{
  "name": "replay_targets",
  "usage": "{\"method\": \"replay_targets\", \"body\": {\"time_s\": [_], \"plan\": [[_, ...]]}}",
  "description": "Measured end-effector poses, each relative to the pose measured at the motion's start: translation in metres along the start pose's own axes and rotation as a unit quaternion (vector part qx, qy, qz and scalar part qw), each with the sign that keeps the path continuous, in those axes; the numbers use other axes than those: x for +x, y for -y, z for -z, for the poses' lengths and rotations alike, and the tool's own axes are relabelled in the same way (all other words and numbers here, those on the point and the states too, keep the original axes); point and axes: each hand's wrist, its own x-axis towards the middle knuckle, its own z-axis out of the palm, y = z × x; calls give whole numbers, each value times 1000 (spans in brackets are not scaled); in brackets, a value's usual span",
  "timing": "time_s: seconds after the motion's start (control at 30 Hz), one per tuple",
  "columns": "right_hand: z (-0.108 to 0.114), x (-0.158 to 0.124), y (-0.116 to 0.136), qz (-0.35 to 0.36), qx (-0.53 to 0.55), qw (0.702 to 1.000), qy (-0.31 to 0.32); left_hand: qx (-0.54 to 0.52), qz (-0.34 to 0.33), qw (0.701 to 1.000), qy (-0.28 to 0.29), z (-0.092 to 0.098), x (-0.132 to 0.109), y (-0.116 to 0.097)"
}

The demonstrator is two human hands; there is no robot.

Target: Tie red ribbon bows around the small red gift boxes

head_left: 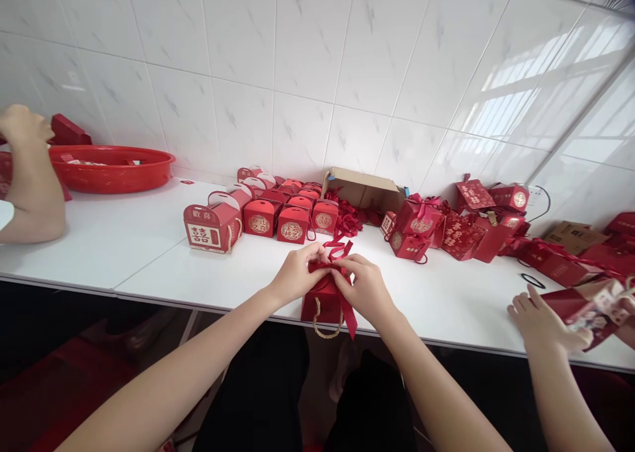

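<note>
A red gift box [325, 306] with a twisted rope handle [325, 335] stands at the front edge of the white table. Both of my hands meet over its top, fingers pinched on a red ribbon [348, 313]. My left hand [300, 273] grips the ribbon from the left side. From the right, my right hand [362, 283] pinches it at the same spot. Loops of the ribbon stick up above my fingertips, and one tail hangs down the box's right side. My fingers partly hide the knot area and the box's lid.
Rows of red boxes [258, 219] stand behind on the left, near a cardboard carton [367, 180]. Ribboned boxes [419, 224] cluster to the right. A red basin [114, 167] sits far left by a person's arm [37, 187]. Another person's hand [546, 323] holds a box at right.
</note>
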Motion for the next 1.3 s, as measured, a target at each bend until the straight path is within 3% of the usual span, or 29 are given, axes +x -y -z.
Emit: {"method": "replay_targets", "body": {"time_s": [0.27,0.43,0.63,0.73,0.83,0.9,1.03,1.13,1.3], "plan": [[-11,-1,-6,-51,18,998,-30,14,-9,1000,-6,-1,-2,2],[-14,1,-8,-121,100,987,-27,29,-20,999,-20,-1,-3,4],[-9,3,-10,-196,296,931,85,16,-23,999,-15,-5,-2,5],[-12,2,-11,-204,343,914,74,2,-28,999,-35,-8,0,9],[-19,1,-12,-208,333,920,14,-1,-27,996,-82,-7,0,10],[-23,1,-11,-216,324,921,-10,32,-37,996,-75,-4,-3,8],[-25,1,-8,-231,316,920,-4,91,-38,995,-11,1,-8,2],[-21,0,-6,-235,287,929,-15,83,2,996,-16,2,-7,2],[-6,-7,-8,-175,180,968,-8,59,23,998,-18,4,-4,8]]}}
